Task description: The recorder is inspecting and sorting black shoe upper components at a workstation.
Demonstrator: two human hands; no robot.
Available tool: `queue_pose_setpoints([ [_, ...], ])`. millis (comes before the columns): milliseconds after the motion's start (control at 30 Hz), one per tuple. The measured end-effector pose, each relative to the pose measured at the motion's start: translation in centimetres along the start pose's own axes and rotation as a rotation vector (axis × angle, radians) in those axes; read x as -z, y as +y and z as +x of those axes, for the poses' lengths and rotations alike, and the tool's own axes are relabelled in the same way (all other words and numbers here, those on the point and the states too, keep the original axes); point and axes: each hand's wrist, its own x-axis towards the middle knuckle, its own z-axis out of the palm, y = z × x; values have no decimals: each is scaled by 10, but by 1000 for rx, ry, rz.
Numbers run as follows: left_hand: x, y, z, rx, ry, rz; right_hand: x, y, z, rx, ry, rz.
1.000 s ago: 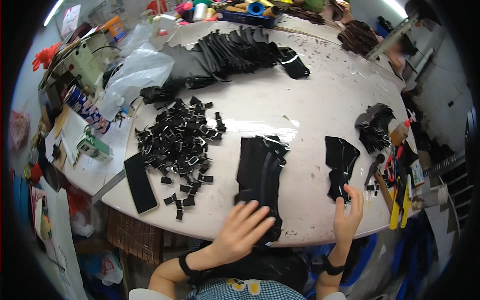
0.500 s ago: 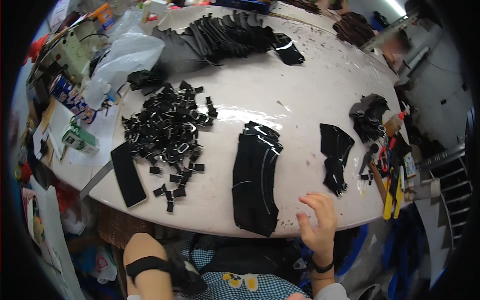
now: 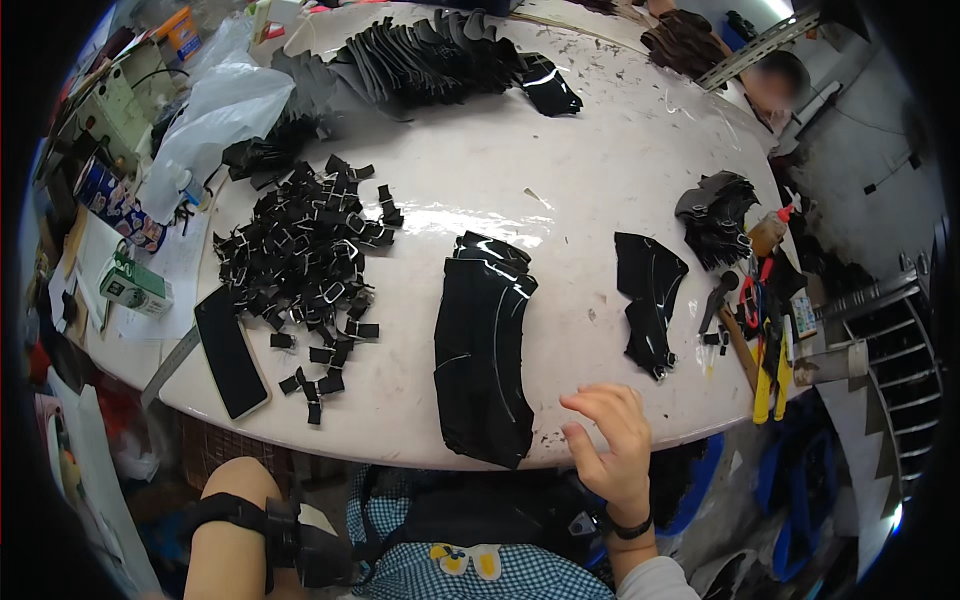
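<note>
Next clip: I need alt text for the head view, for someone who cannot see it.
Seen from above, a person's right hand hovers open at the near edge of a white table, beside a stack of curved black sheets. The left forearm hangs below the table edge, its hand out of view. A heap of small black buckle pieces and a phone lie to the left.

- A black phone (image 3: 231,350) lies at my left near the table's edge.
- Beside it is a heap of small black buckle tabs (image 3: 300,260).
- Farther off I see fanned black cut pieces (image 3: 430,65) and a clear plastic bag (image 3: 215,125).
- At my right lie yellow-handled tools (image 3: 772,375).
</note>
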Motion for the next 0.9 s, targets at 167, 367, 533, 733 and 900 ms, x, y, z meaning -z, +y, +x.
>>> queue_pose_setpoints([
  [167, -16, -9, -2, -102, 49, -13, 1, -2, -1, -20, 14, 8],
  [367, -20, -15, -11, -163, 83, 17, 0, -1, -2, -25, 12, 16],
  [533, -21, -18, -17, -225, 124, 59, -1, -1, -3, -20, -6, 19],
  [733, -18, -13, -26, -320, 169, 154, -2, -2, -3, -16, -14, 30],
  [900, -9, -4, -43, -431, 230, 277, -4, -2, -3, -10, -29, 32],
])
